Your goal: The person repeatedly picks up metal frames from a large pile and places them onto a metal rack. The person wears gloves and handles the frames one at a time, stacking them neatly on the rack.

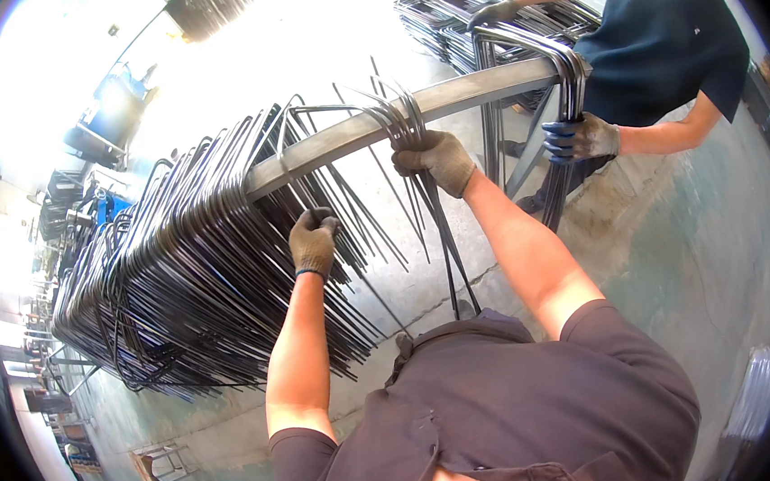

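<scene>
A long square metal beam [490, 85] runs across in front of me, with bent metal rods [187, 256] hung over it in a dense row on the left. My right hand [440, 162], in a soiled work glove, is closed round a small bunch of bent rods [405, 121] just below the beam. Lower and to the left, my gloved left hand [315, 241] has its fingers curled at a thin bent rod beside the dense row. Part of that grip is hidden by the hand itself.
At the right end of the beam, a co-worker in a dark shirt [658, 38] holds another bunch of bent rods [571, 81] with gloved hands. Behind lies a stack of bent frames [441, 33]. A small stand [163, 468] sits on the floor at lower left.
</scene>
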A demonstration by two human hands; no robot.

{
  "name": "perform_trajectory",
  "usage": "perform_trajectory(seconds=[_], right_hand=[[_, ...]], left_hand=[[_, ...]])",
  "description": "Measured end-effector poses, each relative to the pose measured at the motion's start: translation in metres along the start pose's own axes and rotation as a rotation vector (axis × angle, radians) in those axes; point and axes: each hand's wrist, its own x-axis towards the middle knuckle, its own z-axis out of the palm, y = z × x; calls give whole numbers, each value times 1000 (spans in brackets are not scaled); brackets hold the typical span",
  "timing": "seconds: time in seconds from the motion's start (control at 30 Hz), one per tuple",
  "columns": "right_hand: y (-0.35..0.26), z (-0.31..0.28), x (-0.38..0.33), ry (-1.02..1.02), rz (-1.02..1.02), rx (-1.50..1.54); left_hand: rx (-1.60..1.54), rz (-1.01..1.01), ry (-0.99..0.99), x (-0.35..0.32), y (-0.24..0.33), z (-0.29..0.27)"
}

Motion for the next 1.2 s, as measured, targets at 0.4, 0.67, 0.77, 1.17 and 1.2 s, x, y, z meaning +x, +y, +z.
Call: perform_trajectory(seconds=[0.4, 0.67, 0.77, 1.17, 1.2], right_hand=[[-37, -92, -39, 208, -109, 57], [-54, -91, -49, 97, 16, -44], [-45, -100, -44, 48, -13, -24], [-36, -90, -46, 120, 1, -110], [-36, -91, -45, 131, -9, -130]], left_hand=[[-118, -47, 25, -4, -15, -21], [-94, -25, 15, -6, -11, -7], [-126, -14, 14, 1, -15, 5], [-160, -18, 55, -12, -2, 24], [-166, -37, 73, -13, 2, 22]])
